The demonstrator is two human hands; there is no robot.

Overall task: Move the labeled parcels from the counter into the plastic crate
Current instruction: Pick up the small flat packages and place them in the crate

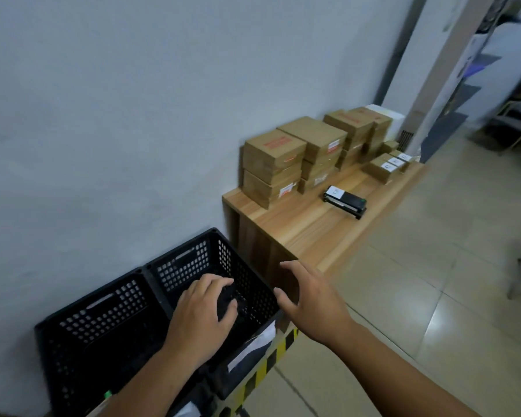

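Wood-grain counter (313, 233) on a matte grey wall: cardboard boxes (271, 155) stacked far, slim black labelled parcel (345, 201) alone mid-counter. Left hand (205, 311) curls inside the near perforated plastic crate (187, 266), and I can't tell if it's gripping; right hand (307, 299) is spread and empty beside the rim. Risk: the smooth parcel slips from a one-handed grab, or a corner snags the crate's lattice.

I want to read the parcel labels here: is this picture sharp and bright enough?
Head view: blurred throughout, so labels on the cardboard parcels are unreadable; lines bend towards the edges; inside the black crate it is too dark for detail.
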